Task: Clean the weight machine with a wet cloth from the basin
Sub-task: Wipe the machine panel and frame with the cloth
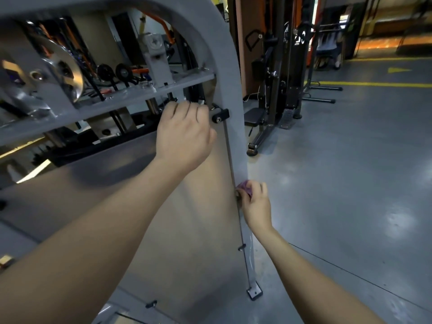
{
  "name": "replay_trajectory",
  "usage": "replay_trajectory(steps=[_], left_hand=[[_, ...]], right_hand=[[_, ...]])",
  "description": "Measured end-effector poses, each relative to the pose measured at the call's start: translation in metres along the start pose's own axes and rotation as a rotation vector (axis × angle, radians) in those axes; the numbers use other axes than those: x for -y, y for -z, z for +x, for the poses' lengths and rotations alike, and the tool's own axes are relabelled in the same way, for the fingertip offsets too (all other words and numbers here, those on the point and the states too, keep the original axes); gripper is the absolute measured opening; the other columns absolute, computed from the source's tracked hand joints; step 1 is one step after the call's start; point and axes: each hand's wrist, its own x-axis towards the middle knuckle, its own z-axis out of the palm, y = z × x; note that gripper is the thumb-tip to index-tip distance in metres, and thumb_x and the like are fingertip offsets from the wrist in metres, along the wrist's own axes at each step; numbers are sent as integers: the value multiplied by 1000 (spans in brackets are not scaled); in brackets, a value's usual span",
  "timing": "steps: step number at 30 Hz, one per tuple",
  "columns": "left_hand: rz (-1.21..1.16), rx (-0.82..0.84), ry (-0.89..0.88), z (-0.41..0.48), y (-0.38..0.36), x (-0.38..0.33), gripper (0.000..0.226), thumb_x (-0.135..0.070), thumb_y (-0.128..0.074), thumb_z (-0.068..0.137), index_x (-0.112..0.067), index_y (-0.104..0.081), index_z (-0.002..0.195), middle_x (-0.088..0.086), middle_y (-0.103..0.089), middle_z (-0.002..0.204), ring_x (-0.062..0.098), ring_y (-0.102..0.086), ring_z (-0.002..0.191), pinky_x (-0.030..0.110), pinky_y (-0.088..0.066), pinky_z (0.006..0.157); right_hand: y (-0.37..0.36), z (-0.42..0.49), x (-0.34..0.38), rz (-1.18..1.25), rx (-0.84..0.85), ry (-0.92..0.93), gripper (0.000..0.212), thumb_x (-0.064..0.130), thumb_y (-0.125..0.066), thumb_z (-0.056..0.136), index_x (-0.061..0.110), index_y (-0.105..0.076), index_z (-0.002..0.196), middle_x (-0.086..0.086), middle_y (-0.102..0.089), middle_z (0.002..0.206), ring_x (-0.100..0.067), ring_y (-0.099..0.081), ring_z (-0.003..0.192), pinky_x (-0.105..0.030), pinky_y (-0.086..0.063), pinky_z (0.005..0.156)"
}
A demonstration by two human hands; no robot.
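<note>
The left hand (184,134) reaches up to the top edge of the smoked panel (187,230) that covers the front of the weight machine (224,54), its fingers curled over that edge just under the grey crossbar (140,94), so it grips the panel. Lower down, the right hand (254,204) pinches a small bunched pinkish-purple cloth (245,188) between thumb and fingers and presses it against the machine's grey upright, right where the panel's metal edge strip meets the post; most of the cloth is hidden inside the hand. A black clip (221,115) juts from the upright just beside the left hand's knuckles, and two smaller black clips sit further down along the panel's edge. Behind the crossbar, a shiny chrome pulley (63,64), small black wheels and cables crowd the inside of the frame. The upright ends in a bolted foot plate (254,294) on the glossy grey floor (350,171), which carries yellow painted lines. Well apart to the right stands a black cable station (292,66) with a padded seat and floor legs
</note>
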Motion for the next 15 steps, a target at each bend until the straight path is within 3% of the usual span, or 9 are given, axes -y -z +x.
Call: replay_trajectory(steps=[1,3,5,9,12,13,15], left_hand=[[-46,-1,19,-7,4,-1,33,-18,-47,88,-2,-64,112,17,-68,107,36,-61,102,48,-43,101],[-134,73,72,-28,14,-6,53,-18,-49,87,1,-54,137,19,-55,139,36,-48,134,49,-24,123],[-171,146,86,-59,22,-17,63,-20,-52,87,1,-46,146,20,-38,156,36,-30,150,51,-10,128],[-205,350,-35,-122,10,-45,63,-22,-48,81,-3,-53,142,16,-33,161,34,-23,154,55,-11,127],[-200,501,-60,-149,-8,-57,67,-26,-47,77,-7,-55,141,13,-30,164,31,-17,156,55,-10,127],[-197,528,-67,-154,-13,-59,68,-27,-48,77,-8,-55,141,12,-29,165,30,-15,157,55,-8,127],[-190,562,-90,-161,-21,-63,68,-29,-47,78,-8,-55,142,12,-28,166,29,-11,158,53,-5,128]], right_hand=[[2,-1,-1,-1,4,8,11,9,-64,97,19,-64,101,5,-50,103,-3,-54,83,-18,-40,73],[5,-4,-2,-28,-8,23,10,6,-62,97,13,-63,104,3,-50,104,-10,-53,85,-18,-37,72],[6,-4,1,-48,-37,56,10,6,-62,97,10,-61,106,3,-48,103,-14,-51,85,-19,-33,69],[3,5,17,-37,-74,215,19,2,-64,95,12,-61,111,3,-49,105,-5,-47,85,-13,-35,70],[-5,6,11,-53,-81,237,19,1,-62,93,16,-62,107,7,-49,102,5,-45,79,-4,-35,71],[-8,3,0,-64,-100,209,20,1,-62,93,17,-61,105,8,-48,101,5,-44,78,-7,-36,69],[-14,-4,-28,-101,-85,111,20,1,-60,93,19,-60,102,4,-52,99,-1,-44,80,-25,-45,69]])
